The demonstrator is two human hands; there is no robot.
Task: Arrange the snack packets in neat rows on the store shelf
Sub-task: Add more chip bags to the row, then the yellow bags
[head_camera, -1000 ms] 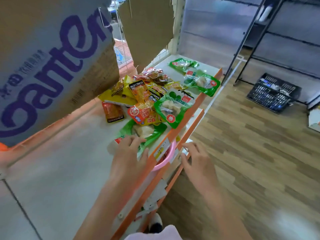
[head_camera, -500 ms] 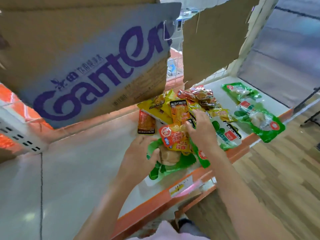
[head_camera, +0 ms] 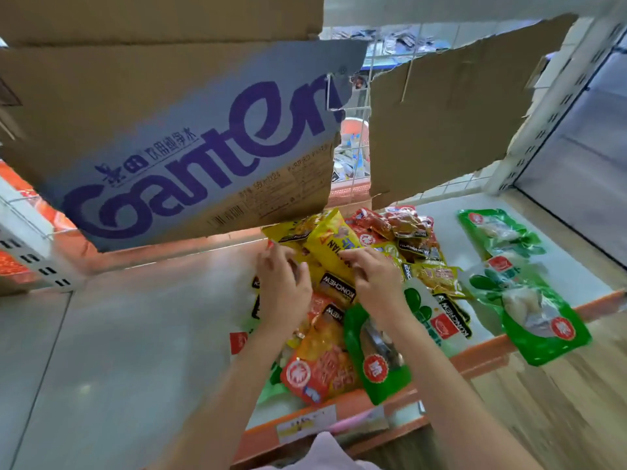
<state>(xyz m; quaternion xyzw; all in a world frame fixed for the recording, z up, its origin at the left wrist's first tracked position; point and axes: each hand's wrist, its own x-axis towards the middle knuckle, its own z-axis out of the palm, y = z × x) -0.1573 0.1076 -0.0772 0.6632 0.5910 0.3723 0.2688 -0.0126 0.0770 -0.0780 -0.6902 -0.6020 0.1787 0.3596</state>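
Yellow packet (head_camera: 330, 247) lies on top of the pile of snack packets (head_camera: 366, 283), in the middle of the shelf (head_camera: 135, 334), under the torn cardboard box (head_camera: 169, 130). The left hand (head_camera: 283, 286) rests on the left side of the pile with curled fingers, and I cannot tell if its grip closes on a packet. The right hand (head_camera: 373, 278) pinches the near edge of the yellow packet between thumb and fingers.

To do this step well, I think it is better to lift one packet at a time, free it from its neighbours, and lay it flat on the bare shelf at the left, with the print turned one way. The green packets (head_camera: 529, 300) at the right hang a little over the orange shelf edge (head_camera: 475, 364) and could slide off if the pile is pushed.

Half a second ago the left hand was lower, on a green packet at the near edge, and the right hand was more to the right; now both have moved to the far side of the pile.
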